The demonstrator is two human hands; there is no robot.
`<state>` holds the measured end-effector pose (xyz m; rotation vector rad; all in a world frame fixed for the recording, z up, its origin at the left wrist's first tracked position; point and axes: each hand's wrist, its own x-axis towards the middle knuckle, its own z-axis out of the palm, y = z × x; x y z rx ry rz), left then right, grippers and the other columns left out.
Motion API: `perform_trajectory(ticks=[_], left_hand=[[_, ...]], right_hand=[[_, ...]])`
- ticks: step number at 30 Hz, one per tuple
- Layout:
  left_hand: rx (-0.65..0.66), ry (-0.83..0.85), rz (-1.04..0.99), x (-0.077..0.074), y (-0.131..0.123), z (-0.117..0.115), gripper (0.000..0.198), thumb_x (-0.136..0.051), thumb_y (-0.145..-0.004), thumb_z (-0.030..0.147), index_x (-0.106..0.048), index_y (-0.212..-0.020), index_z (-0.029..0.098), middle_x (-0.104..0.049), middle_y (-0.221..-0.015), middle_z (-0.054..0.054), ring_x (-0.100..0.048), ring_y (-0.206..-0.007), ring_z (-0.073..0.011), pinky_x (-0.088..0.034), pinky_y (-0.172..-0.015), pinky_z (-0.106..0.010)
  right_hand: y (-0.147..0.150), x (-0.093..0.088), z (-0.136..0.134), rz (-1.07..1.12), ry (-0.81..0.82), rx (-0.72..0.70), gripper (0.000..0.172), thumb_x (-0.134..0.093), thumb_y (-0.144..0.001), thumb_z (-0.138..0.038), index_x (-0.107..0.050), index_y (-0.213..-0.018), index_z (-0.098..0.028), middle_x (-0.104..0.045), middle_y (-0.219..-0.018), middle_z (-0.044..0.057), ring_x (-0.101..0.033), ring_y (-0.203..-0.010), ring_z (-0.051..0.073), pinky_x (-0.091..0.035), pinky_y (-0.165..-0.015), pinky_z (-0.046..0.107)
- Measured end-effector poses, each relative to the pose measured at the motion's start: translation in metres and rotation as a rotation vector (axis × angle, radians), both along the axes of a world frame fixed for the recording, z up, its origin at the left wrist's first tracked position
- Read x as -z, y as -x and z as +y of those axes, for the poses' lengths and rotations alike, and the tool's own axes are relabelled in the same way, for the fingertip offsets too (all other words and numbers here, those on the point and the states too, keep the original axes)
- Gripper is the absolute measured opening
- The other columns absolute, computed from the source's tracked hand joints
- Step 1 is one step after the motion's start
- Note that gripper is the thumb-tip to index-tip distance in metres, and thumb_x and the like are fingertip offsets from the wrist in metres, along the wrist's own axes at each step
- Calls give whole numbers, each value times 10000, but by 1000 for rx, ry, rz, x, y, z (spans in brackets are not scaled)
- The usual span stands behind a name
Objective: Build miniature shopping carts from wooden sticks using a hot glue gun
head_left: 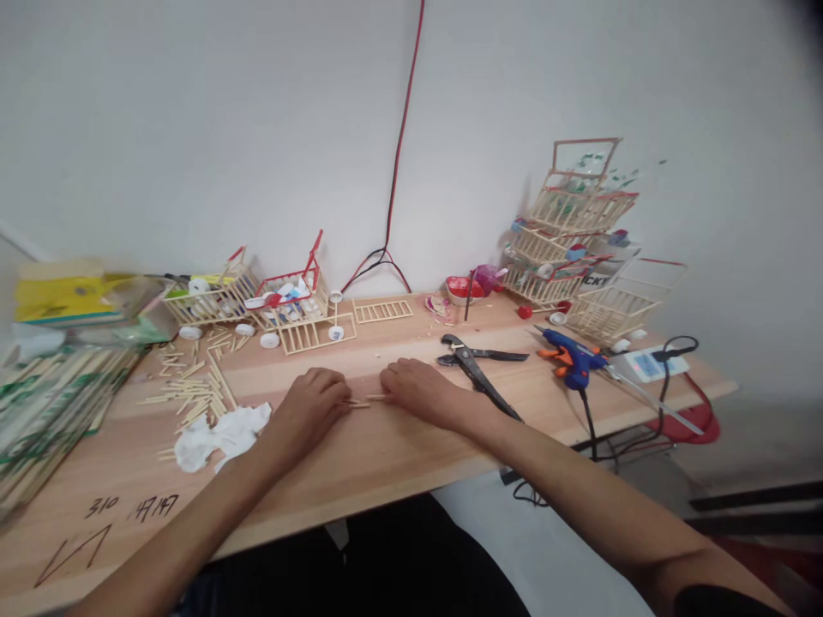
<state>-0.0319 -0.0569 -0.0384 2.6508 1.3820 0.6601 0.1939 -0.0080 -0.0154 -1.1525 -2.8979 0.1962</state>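
In the head view, my left hand (315,400) rests low over the table with its fingers closed around short wooden sticks (358,404). Facing it, my right hand (415,387) is closed too, its fingertips on the end of a thin stick. The sticks' ends show in the narrow gap between both hands; the rest is hidden under the fingers. Just right of my right hand lie black-handled pliers (477,364). A flat ladder-like stick frame (383,311) lies behind the hands.
Left of my hands are crumpled white tissue (222,435), loose cut sticks (193,392) and bundled long sticks (55,420). Small stick carts (292,300) stand at the back; more carts (559,248) are stacked at right. A blue glue gun (572,358) and its cord lie near the right edge.
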Motion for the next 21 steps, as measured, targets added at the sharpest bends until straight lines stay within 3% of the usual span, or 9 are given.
perform_trajectory(ticks=[3,5,7,10,13,17,21], left_hand=[[-16,7,-136,-5,7,5,161,-550,-889,271,-685,-955,212,-682,-1048,-90,-563,-1026,-261,-415,-919,-451],[-99,51,-348,-10,2,9,203,-573,-868,306,-695,-997,207,-689,-1065,-94,-579,-1033,-259,-421,-926,-442],[-229,203,-638,-16,-10,14,233,-607,-839,349,-705,-979,190,-703,-1029,-96,-618,-946,-235,-464,-855,-395],[-308,507,-1049,-21,-30,25,324,-727,-730,430,-702,-911,162,-709,-850,-67,-631,-776,-186,-493,-711,-311],[-349,600,-1315,-20,-39,35,383,-828,-605,431,-684,-813,143,-661,-695,-19,-582,-650,-126,-459,-604,-231],[-297,701,-1511,-15,-34,42,392,-875,-536,401,-673,-734,131,-624,-651,5,-544,-611,-92,-437,-554,-192],[-256,734,-1554,-16,-24,44,381,-889,-525,371,-668,-725,134,-632,-648,7,-550,-599,-87,-439,-547,-185]], right_hand=[[-2,-1,7,298,249,132,97,-559,-889,-198,-627,-851,-140,-682,-849,63,-596,-777,170,-398,-683,268],[0,-4,13,524,445,186,144,-522,-905,-248,-597,-825,-154,-625,-715,5,-540,-651,127,-378,-614,238],[7,-7,19,695,579,201,194,-499,-909,-297,-575,-799,-157,-549,-631,-31,-476,-576,105,-357,-572,226],[21,-9,26,862,619,188,176,-533,-864,-288,-577,-757,-155,-501,-601,-47,-434,-564,94,-335,-565,220],[30,-6,31,978,626,196,180,-589,-813,-313,-581,-721,-158,-506,-604,-47,-435,-577,90,-330,-571,218],[30,3,32,1060,749,235,310,-630,-780,-460,-596,-722,-157,-571,-655,-23,-456,-566,84,-345,-553,215],[30,5,31,1058,853,256,361,-689,-731,-505,-621,-774,-153,-646,-732,12,-501,-582,87,-376,-556,215]])
